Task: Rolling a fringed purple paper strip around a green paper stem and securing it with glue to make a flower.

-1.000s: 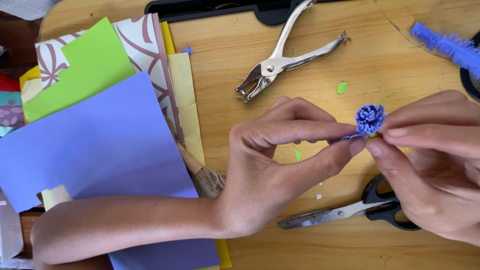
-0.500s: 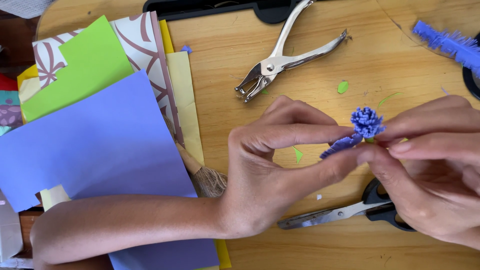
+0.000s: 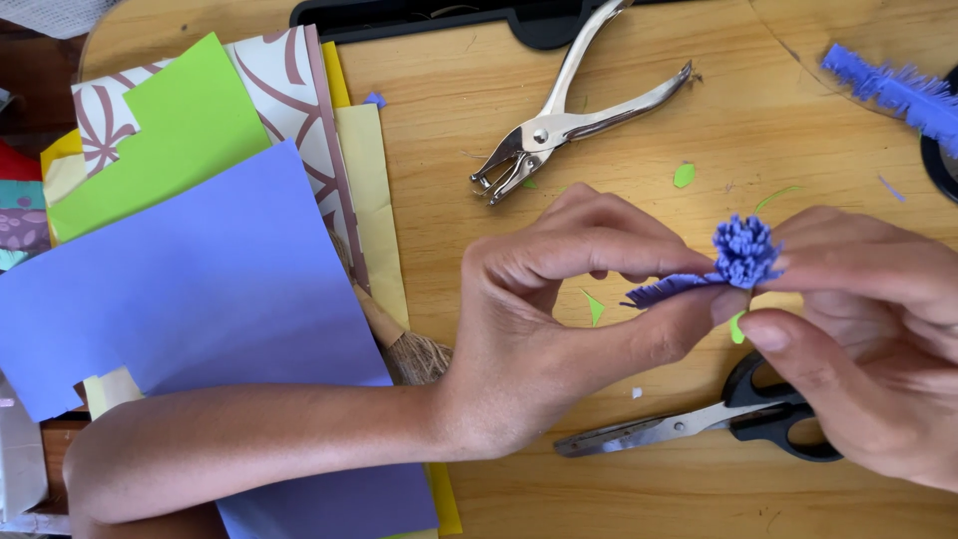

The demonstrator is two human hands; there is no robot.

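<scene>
A small rolled flower of fringed purple paper (image 3: 743, 252) is held above the wooden table (image 3: 599, 130). My left hand (image 3: 559, 319) pinches its loose fringed tail between thumb and forefinger. My right hand (image 3: 858, 329) grips the rolled head from the right with forefinger and thumb. A small green scrap (image 3: 736, 326) shows just below the flower, between my thumbs.
A metal hole punch (image 3: 569, 120) lies behind my hands, black-handled scissors (image 3: 718, 424) under my right hand. A purple sheet (image 3: 190, 299) tops a stack of coloured papers at left. A fringed purple strip (image 3: 893, 92) lies far right, a black tray (image 3: 449, 15) at the back.
The fringed tail has unrolled a little and now sticks out to the left of the flower head. Both hands stay in about the same place.
</scene>
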